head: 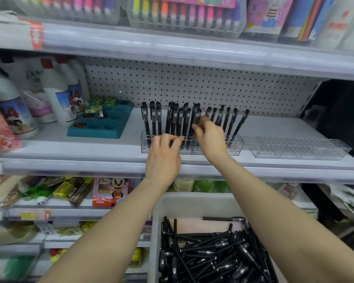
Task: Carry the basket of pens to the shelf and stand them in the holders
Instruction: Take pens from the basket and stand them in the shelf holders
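Note:
A clear plastic holder [236, 147] on the middle shelf has several black pens [154, 121] standing upright in it. My right hand [209, 137] pinches one black pen [196, 117] above the holder's middle. My left hand [165, 151] pinches the lower shaft of another standing pen at the holder's front left. Below, a white basket [194, 203] holds a heap of several black pens [208, 254] between my forearms.
A second clear holder [298, 148] with no pens stands to the right on the same shelf. A teal tray [102, 127] with small items and white bottles [57, 92] sit to the left. A pegboard [192, 86] backs the shelf. Marker boxes fill the shelf above.

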